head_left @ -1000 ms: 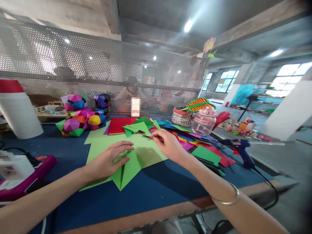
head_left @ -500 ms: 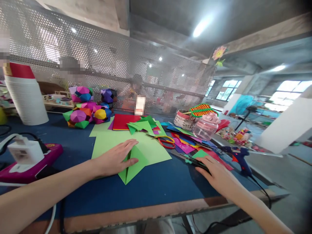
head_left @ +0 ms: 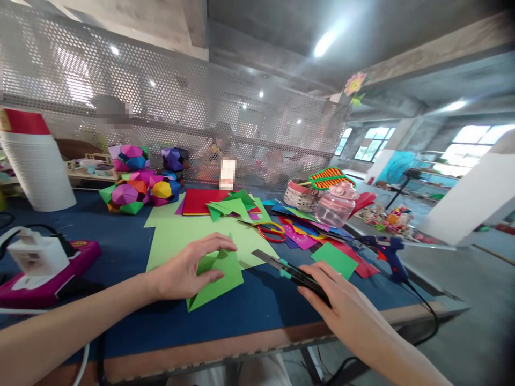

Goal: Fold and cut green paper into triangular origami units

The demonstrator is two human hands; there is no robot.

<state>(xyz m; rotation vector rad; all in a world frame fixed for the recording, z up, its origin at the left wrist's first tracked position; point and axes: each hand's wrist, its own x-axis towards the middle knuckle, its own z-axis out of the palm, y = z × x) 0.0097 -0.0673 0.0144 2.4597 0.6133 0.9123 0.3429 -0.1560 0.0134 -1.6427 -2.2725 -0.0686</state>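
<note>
My left hand hovers over or rests on a folded light green paper, its fingers curved and its thumb spread apart from them. Whether it presses on the paper, I cannot tell. Beneath lies a larger pale green sheet. In my right hand is a black and green utility knife, its blade out and pointing left toward the folded paper. A green square of paper lies just beyond the right hand. Scissors with red and yellow handles rest on the pale sheet.
Coloured paper sheets, a clear pink-lidded jar and a blue glue gun are at the right. Folded-paper balls and stacked paper cups stand back left. A purple power strip lies left.
My right hand has brought the utility knife left, off the green square, toward the folded paper. The folded paper has turned and shifted slightly, and my left hand's fingers have curled up more.
</note>
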